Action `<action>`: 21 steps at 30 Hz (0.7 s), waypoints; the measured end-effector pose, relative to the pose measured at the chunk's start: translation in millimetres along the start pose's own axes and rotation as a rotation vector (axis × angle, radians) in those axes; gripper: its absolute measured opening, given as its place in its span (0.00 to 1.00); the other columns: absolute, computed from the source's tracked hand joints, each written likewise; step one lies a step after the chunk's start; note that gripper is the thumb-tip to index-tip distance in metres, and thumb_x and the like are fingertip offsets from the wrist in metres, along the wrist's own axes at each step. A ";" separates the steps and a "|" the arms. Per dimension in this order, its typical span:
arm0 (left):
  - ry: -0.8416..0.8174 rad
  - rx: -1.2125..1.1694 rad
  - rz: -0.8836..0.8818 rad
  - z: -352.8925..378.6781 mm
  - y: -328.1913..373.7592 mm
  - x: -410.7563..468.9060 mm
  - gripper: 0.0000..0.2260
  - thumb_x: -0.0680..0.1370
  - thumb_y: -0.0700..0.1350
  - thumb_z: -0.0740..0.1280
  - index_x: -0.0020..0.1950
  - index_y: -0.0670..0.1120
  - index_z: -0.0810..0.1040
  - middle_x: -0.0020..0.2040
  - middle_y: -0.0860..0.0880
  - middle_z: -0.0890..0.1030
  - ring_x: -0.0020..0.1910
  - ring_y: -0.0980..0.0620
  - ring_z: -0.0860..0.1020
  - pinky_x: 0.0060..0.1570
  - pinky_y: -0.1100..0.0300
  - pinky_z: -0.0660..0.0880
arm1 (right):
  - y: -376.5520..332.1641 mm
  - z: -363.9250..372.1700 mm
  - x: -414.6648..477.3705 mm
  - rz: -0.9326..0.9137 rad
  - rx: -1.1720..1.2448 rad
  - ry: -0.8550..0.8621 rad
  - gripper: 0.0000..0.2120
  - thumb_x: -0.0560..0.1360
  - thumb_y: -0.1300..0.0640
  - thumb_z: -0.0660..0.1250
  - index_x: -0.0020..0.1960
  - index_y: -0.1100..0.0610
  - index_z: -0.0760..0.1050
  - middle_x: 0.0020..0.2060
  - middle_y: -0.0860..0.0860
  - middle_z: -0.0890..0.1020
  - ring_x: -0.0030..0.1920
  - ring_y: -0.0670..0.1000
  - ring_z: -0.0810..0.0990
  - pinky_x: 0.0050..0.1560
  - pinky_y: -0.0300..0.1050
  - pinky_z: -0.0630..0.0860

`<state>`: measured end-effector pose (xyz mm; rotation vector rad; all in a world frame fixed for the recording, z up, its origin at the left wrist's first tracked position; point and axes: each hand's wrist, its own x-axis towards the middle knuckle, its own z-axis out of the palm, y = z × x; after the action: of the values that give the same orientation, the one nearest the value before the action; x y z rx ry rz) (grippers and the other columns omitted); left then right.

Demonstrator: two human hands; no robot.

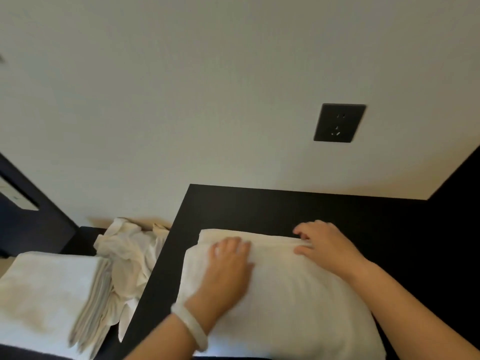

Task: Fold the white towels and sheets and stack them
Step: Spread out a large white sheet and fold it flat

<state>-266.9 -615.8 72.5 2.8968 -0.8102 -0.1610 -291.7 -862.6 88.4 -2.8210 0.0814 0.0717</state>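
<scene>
Left grip flat on towel, right grip pinching its edge — black table, pale wall

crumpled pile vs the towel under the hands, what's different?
The pile is crumpled and loose; the towel is folded smooth. The pile lies left of the table, untouched; the towel lies on the table, left hand flat on it, right hand pinching its far edge. Both are white fabric.

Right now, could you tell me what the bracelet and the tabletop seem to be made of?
The bracelet: pale, smooth, faintly translucent, perhaps jade or glass. The tabletop: matte black, flat, likely laminate or painted wood; no grain shows.
</scene>
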 end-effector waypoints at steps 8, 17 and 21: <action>-0.294 -0.396 -0.121 -41.3 -97.1 30.3 0.11 0.73 0.55 0.73 0.48 0.55 0.74 0.50 0.53 0.77 0.48 0.54 0.77 0.47 0.62 0.73 | 56.2 -22.0 -41.2 0.384 0.549 -0.004 0.14 0.72 0.58 0.76 0.50 0.44 0.76 0.44 0.47 0.83 0.46 0.47 0.82 0.45 0.40 0.77; -0.539 -1.081 -0.260 -74.4 -107.8 12.1 0.05 0.72 0.48 0.76 0.44 0.48 0.84 0.45 0.48 0.84 0.47 0.49 0.83 0.53 0.53 0.79 | 50.3 -20.7 -46.5 0.471 0.845 -0.023 0.05 0.78 0.52 0.69 0.51 0.52 0.82 0.45 0.49 0.86 0.47 0.49 0.85 0.50 0.47 0.80; -0.293 -1.305 -0.159 -90.4 -110.2 18.8 0.08 0.72 0.48 0.75 0.37 0.49 0.77 0.34 0.51 0.76 0.33 0.55 0.76 0.32 0.63 0.74 | 60.8 -33.6 -50.0 0.513 0.968 0.139 0.09 0.79 0.52 0.67 0.46 0.57 0.82 0.42 0.54 0.86 0.43 0.53 0.86 0.43 0.49 0.80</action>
<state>-182.6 -523.6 143.5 1.6838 -0.2693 -0.7892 -344.1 -928.3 104.3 -1.7805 0.6701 -0.0429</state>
